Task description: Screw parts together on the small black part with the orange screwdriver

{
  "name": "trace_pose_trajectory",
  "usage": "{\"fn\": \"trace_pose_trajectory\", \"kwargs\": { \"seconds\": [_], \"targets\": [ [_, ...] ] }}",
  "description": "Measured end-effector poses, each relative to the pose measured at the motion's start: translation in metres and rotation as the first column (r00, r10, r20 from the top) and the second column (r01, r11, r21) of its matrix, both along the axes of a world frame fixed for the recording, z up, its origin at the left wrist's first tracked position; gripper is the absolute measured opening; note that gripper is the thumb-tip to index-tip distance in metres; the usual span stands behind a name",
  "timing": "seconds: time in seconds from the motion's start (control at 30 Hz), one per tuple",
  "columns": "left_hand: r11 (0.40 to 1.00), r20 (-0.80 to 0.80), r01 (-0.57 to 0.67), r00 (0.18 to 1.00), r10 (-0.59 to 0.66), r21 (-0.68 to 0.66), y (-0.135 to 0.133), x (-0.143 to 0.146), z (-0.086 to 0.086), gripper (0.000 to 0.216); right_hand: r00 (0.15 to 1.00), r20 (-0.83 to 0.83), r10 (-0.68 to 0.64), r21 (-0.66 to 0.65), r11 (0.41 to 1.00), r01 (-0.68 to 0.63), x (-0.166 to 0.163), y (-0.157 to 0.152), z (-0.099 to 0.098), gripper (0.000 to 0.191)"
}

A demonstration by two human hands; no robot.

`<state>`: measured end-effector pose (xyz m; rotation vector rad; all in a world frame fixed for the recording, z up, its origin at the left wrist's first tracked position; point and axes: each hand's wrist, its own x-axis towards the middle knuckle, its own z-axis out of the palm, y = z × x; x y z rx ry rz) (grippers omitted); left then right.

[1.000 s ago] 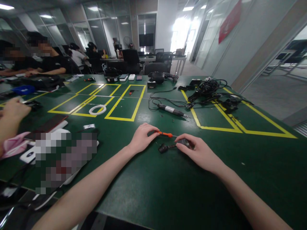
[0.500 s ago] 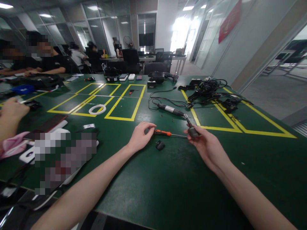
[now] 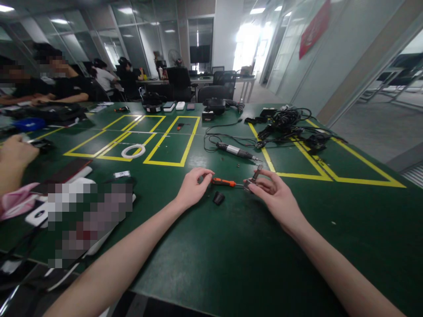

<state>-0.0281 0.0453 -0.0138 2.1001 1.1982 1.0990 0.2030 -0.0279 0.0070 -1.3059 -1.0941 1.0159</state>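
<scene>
My left hand (image 3: pixel 193 187) rests on the green table (image 3: pixel 231 255) with curled fingers at the handle end of a small orange screwdriver (image 3: pixel 224 182). Whether it grips the handle or only touches it is unclear. My right hand (image 3: pixel 276 196) is closed on a small dark metal part (image 3: pixel 254 178), held just above the table at the screwdriver's tip. A small black piece (image 3: pixel 218 198) lies on the table between my hands.
An electric screwdriver (image 3: pixel 236 152) with its cable lies beyond my hands. A tangle of black cables (image 3: pixel 286 123) sits at the right rear. Yellow tape boxes mark the table. A white ring (image 3: pixel 133 151) lies left. Another person's hand (image 3: pixel 15 152) and seated people are at left.
My right hand lifted the dark part off the table, away from the black piece, then brought it down toward the screwdriver tip. My left hand stayed at the orange handle.
</scene>
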Motion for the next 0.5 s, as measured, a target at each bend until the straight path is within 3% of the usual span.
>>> {"fn": "trace_pose_trajectory", "kwargs": {
  "seconds": [0.13,0.23,0.33,0.5],
  "targets": [
    [0.999,0.008,-0.009,1.0,0.01,-0.045,0.0,-0.001,0.001,0.02,0.986,0.168,0.018,0.032,0.999,-0.024,0.007,0.002,0.008,0.07],
    [0.998,0.018,-0.014,1.0,0.015,-0.063,0.001,-0.001,0.002,0.021,0.921,0.39,-0.008,0.073,0.997,-0.023,0.02,0.001,0.018,0.06],
    [0.998,0.028,-0.014,0.999,0.016,-0.063,0.001,-0.001,0.001,0.022,0.869,0.495,-0.001,0.097,0.994,-0.054,0.039,-0.004,0.024,0.057],
    [0.998,0.036,-0.007,0.999,0.01,-0.06,0.001,0.0,0.0,0.022,0.83,0.542,-0.133,0.049,0.991,0.126,0.103,-0.026,0.012,0.064]
  ]
}}
